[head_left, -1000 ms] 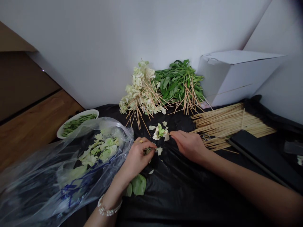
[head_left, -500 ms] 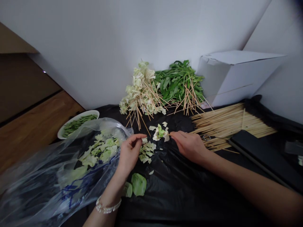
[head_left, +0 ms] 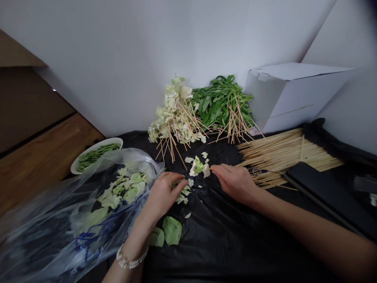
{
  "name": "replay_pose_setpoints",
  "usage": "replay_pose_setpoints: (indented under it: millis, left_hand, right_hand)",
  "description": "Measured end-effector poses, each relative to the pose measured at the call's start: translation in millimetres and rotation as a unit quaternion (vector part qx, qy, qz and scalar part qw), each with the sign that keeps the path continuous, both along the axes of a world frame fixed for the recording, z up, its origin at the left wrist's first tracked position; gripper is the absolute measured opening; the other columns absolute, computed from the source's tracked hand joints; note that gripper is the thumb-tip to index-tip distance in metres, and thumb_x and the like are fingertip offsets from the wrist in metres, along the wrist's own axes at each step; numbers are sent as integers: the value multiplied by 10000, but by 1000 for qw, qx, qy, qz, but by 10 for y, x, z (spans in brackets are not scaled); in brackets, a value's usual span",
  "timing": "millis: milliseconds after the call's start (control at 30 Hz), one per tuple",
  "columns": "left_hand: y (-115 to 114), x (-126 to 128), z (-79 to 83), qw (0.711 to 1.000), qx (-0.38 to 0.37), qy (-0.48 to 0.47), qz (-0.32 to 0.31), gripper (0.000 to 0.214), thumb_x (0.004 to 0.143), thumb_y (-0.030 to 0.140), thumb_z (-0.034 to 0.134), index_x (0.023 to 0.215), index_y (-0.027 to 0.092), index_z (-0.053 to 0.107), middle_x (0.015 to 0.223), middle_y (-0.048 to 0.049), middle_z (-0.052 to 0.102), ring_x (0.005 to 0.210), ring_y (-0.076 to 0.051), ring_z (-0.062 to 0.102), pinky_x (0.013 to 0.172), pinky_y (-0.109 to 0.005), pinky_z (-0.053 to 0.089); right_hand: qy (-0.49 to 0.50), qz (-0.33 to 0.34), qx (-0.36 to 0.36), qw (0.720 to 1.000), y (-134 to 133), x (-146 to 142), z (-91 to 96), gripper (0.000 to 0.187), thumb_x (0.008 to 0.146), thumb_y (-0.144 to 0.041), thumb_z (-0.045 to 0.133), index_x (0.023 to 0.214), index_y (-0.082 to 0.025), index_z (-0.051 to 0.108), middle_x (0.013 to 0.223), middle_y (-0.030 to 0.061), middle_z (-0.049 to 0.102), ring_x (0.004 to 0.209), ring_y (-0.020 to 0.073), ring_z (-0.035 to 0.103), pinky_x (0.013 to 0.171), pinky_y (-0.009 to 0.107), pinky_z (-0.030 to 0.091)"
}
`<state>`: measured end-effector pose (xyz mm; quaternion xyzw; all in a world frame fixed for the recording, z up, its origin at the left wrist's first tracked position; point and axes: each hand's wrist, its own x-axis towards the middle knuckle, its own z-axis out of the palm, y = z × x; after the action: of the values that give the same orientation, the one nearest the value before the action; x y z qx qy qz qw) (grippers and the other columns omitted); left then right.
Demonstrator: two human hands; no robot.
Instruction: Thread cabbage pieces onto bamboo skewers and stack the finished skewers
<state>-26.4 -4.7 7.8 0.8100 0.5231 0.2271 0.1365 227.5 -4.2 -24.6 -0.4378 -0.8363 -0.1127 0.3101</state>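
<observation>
While pinching a mostly hidden skewer [head_left: 211, 168] in the narrow grip of the right hand [head_left: 234, 180], with ruffled cabbage [head_left: 198, 167] seemingly bunched at its tip, cupping the left hand [head_left: 165, 192] over torn scraps [head_left: 185, 193]; impossible to tell whether holding any. Probably best to keep the skewer steady, pierce thicker parts and slide gently to avoid splitting. Close by: smooth, rounded leaves [head_left: 172, 230] and filmy clear plastic [head_left: 59, 216] on creased black sheeting [head_left: 224, 236].

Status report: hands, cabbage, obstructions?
Right hand: grip on skewer, cabbage at its end. Left hand: over loose pieces, hold unclear. Bag beside left hand.
</observation>
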Motion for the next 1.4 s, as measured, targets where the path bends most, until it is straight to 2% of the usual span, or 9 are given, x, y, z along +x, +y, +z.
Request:
replay_pose_setpoints:
  millis: [133,233,400,633,800,900,1000,1200,1400]
  left_hand:
    - [0,-57,17,999,-9,49,-20,269,741,311,744,995,226,754,1063,-84,745,1081,-293,631,942,-426,483]
    - [-16,-87,11,997,-13,66,-27,306,750,299,709,1043,218,744,1122,-97,727,1132,-301,610,980,-459,464]
    - [-38,-99,-21,996,-4,80,-34,456,698,152,655,1142,245,705,1173,-90,706,1195,-303,580,1007,-474,449]
    - [11,-57,-71,999,17,45,-26,219,807,131,600,946,225,741,987,-79,747,949,-244,679,868,-383,519]
    - [15,-49,-62,993,34,-77,82,174,826,246,641,960,224,750,922,-63,772,826,-227,705,764,-338,536]
    - [23,-25,-61,967,-41,-222,119,256,809,345,673,1000,188,742,846,-62,775,731,-209,708,658,-301,544]
    - [27,17,-73,934,-106,-322,113,306,769,323,706,1030,162,718,779,-50,761,709,-189,705,637,-268,541]
    - [-16,117,-89,935,-107,-315,124,214,743,273,721,931,175,751,742,-27,738,625,-137,632,584,-226,476]
    - [-59,151,-10,898,-171,-392,104,302,690,296,790,962,170,755,793,-28,756,677,-130,640,653,-218,489]
  right_hand:
    - [2,-5,1,1000,0,-6,-18,238,945,-171,443,1024,-170,667,793,15,686,616,118,583,554,265,314]
    - [-3,-2,-13,1000,-12,-14,-12,245,947,-166,436,1022,-170,669,815,23,691,638,121,589,576,264,331]
    - [-7,-7,-29,1000,-23,-20,-13,247,944,-167,436,1019,-179,671,816,24,689,649,120,587,591,259,342]
    - [0,1,-17,1000,-13,-15,-34,255,956,-177,423,1014,-182,670,805,19,684,633,120,583,571,262,345]
    - [1,0,-9,1000,-21,-14,-20,255,951,-174,428,1020,-177,673,798,18,685,617,122,579,563,264,350]
    - [7,6,-10,1000,-27,-16,-13,258,949,-168,430,1025,-172,676,805,23,689,628,118,584,576,258,365]
    - [16,17,-4,1000,-33,-21,2,261,954,-169,429,1036,-165,677,812,28,691,648,117,597,583,253,376]
    - [0,48,33,998,-45,-36,10,269,963,-196,427,1054,-157,678,749,7,671,581,119,573,544,275,353]
    - [-27,42,22,999,-37,-34,-20,255,948,-209,462,1057,-169,689,721,-1,654,564,118,553,533,286,318]
